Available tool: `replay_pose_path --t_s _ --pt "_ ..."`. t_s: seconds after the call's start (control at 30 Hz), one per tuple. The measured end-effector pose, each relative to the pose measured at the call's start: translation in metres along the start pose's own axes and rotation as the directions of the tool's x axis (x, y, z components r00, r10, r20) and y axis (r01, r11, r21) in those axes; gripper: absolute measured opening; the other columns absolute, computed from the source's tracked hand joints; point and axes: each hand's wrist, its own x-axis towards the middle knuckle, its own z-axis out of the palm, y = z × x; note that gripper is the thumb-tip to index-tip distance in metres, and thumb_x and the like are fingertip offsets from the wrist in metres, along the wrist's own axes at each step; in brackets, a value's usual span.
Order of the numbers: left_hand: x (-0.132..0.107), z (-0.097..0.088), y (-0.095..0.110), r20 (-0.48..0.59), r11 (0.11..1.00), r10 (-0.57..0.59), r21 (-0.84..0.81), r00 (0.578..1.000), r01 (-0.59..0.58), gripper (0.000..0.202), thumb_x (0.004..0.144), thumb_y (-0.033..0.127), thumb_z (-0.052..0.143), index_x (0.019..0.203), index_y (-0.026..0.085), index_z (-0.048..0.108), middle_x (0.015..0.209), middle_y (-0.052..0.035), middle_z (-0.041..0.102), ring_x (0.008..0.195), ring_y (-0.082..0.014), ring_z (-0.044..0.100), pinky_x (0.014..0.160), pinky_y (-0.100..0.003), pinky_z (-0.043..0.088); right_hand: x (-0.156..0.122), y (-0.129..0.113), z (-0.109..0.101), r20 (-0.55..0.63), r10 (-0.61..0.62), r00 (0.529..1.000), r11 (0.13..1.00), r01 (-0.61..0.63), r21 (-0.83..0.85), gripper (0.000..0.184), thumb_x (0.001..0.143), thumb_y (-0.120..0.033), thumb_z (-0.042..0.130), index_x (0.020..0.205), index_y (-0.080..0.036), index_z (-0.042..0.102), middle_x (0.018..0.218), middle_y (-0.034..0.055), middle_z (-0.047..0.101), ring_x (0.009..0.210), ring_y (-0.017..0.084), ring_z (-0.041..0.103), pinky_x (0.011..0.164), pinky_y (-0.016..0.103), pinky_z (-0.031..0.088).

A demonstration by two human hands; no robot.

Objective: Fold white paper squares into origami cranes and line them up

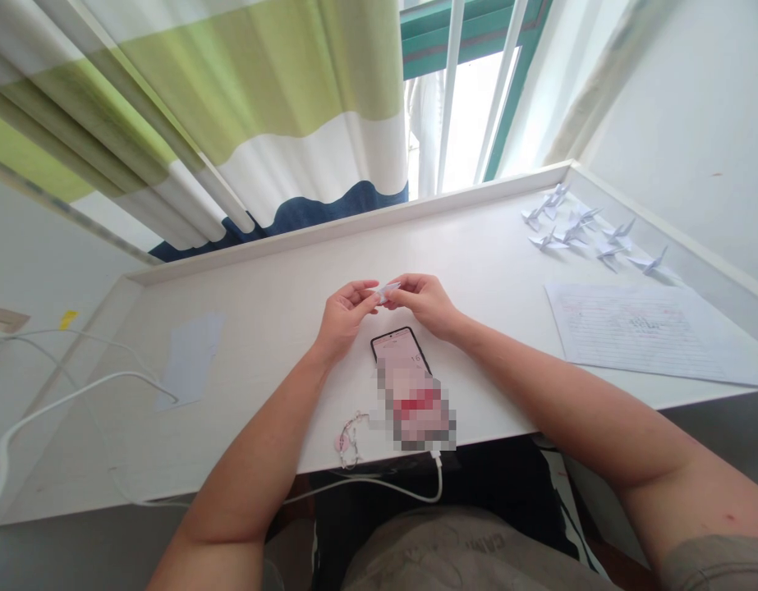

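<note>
Between my two hands is a small piece of folded white paper [388, 290], held just above the white desk beyond the phone. My left hand [347, 313] pinches its left side between thumb and fingers. On the other side, my right hand [424, 302] grips it with the thumb and bent fingers. Parts of the paper are covered by my fingertips, so its exact folded shape is hard to make out. Several white folded paper cranes [579, 230] stand grouped at the desk's far right corner.
A phone [403, 353] lies before me, a white cable [438, 472] plugged into its near end and a beaded charm [351, 439] beside it. Written sheets [631, 332] lie at right, white paper slips [190, 357] at left. Raised edging [354, 223] bounds the desk [273, 287] below the curtain.
</note>
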Motion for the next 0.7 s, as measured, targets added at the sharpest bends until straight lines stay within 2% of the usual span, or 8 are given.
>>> replay_pose_path --t_s 0.13,0.27,0.33,0.43,0.47,0.53,0.6,0.7 --pt "0.000 0.003 -0.005 -0.043 0.991 0.115 0.068 0.992 -0.112 0.034 0.080 0.040 0.091 0.095 0.021 0.067 0.082 0.0005 0.074 0.078 -0.0153 0.070 0.075 -0.030 0.057 0.001 -0.001 0.000 0.021 0.038 0.999 0.998 -0.039 0.044 0.032 0.071 -0.046 0.094 0.081 -0.019 0.080 0.081 0.0046 0.081 0.078 0.017 0.074 0.083 0.036 0.063" --pt "-0.001 0.001 -0.010 -0.043 0.932 0.263 0.270 0.964 -0.242 0.023 0.090 0.038 0.083 0.088 0.021 0.068 0.083 -0.0014 0.073 0.078 -0.0156 0.070 0.074 -0.030 0.058 0.000 -0.001 0.002 0.020 0.071 0.997 0.995 -0.072 0.070 0.040 0.070 -0.055 0.095 0.077 -0.019 0.079 0.076 0.0049 0.079 0.073 0.018 0.074 0.080 0.036 0.064" --pt "-0.001 -0.001 -0.010 0.002 0.850 0.363 0.409 0.932 -0.332 0.014 0.094 0.034 0.078 0.094 0.021 0.074 0.092 -0.0046 0.078 0.086 -0.0183 0.073 0.077 -0.032 0.060 0.000 -0.001 0.001 0.008 0.080 0.997 0.994 -0.080 0.080 0.044 0.070 -0.059 0.096 0.074 -0.019 0.078 0.075 0.0058 0.079 0.072 0.018 0.074 0.080 0.037 0.065" --pt "-0.002 -0.005 -0.009 0.124 0.651 0.530 0.574 0.839 -0.497 0.013 0.095 0.030 0.079 0.106 0.023 0.080 0.115 -0.0094 0.081 0.108 -0.0244 0.075 0.088 -0.039 0.063 0.001 -0.002 -0.001 -0.015 0.085 0.996 0.992 -0.083 0.098 0.050 0.069 -0.067 0.095 0.073 -0.020 0.078 0.079 0.0079 0.081 0.075 0.019 0.075 0.081 0.038 0.065" --pt "-0.002 -0.006 -0.009 0.156 0.593 0.565 0.605 0.810 -0.531 0.015 0.095 0.030 0.080 0.108 0.024 0.080 0.120 -0.0101 0.081 0.113 -0.0256 0.075 0.094 -0.042 0.063 0.001 -0.002 -0.002 -0.017 0.084 0.996 0.992 -0.082 0.092 0.052 0.069 -0.069 0.094 0.073 -0.020 0.079 0.081 0.0083 0.081 0.077 0.019 0.076 0.082 0.037 0.065" --pt "-0.001 -0.007 -0.008 0.189 0.537 0.589 0.635 0.786 -0.555 0.015 0.097 0.031 0.079 0.110 0.024 0.080 0.122 -0.0098 0.081 0.113 -0.0256 0.076 0.100 -0.045 0.063 0.002 -0.002 -0.003 -0.004 0.072 0.997 0.996 -0.072 0.044 0.053 0.072 -0.073 0.091 0.077 -0.021 0.081 0.085 0.0084 0.082 0.083 0.020 0.077 0.082 0.036 0.064" --pt "-0.001 -0.007 -0.009 0.172 0.554 0.571 0.640 0.802 -0.532 0.014 0.098 0.033 0.078 0.110 0.024 0.080 0.116 -0.0084 0.083 0.106 -0.0241 0.078 0.098 -0.044 0.064 0.002 -0.003 -0.004 0.020 0.056 0.998 0.998 -0.056 -0.018 0.054 0.075 -0.075 0.087 0.082 -0.021 0.082 0.089 0.0083 0.082 0.089 0.021 0.076 0.082 0.035 0.063" --pt "-0.002 -0.005 -0.010 0.055 0.667 0.498 0.614 0.866 -0.423 0.018 0.096 0.038 0.080 0.106 0.023 0.081 0.107 -0.0067 0.085 0.094 -0.0224 0.078 0.091 -0.040 0.064 0.002 -0.002 -0.004 0.029 0.019 0.999 0.997 -0.016 -0.078 0.053 0.082 -0.074 0.082 0.085 -0.021 0.082 0.092 0.0082 0.082 0.089 0.021 0.074 0.084 0.036 0.062"
